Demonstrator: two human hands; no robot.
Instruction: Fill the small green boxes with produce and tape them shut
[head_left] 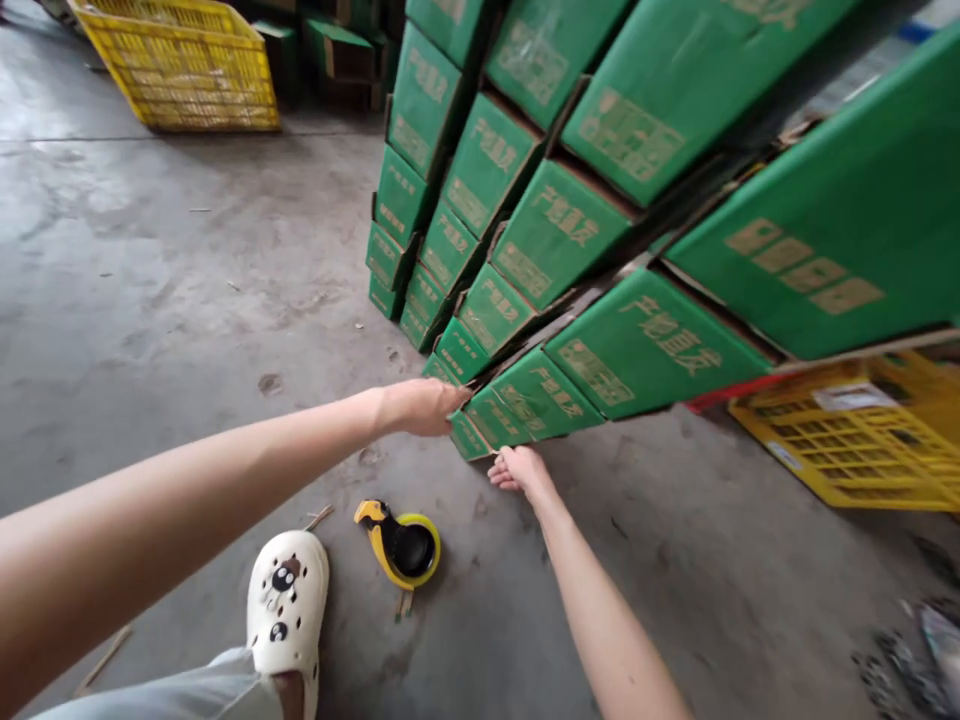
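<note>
Tall stacks of green cardboard boxes with pale printed lettering stand on the floor before me. At the foot of the nearest stack is the lowest green box. My left hand is closed at this box's left corner, its fingertips partly hidden in the gap beside the neighbouring stack. My right hand has its fingers curled at the lower front edge of the same box, thumb against the cardboard. On the floor between my foot and the boxes lies a yellow and black tape dispenser, touched by neither hand.
A yellow plastic crate stands at the far left, with more green boxes behind it. Another yellow crate is to the right of the stacks. My white clog is on the concrete floor near the tape dispenser.
</note>
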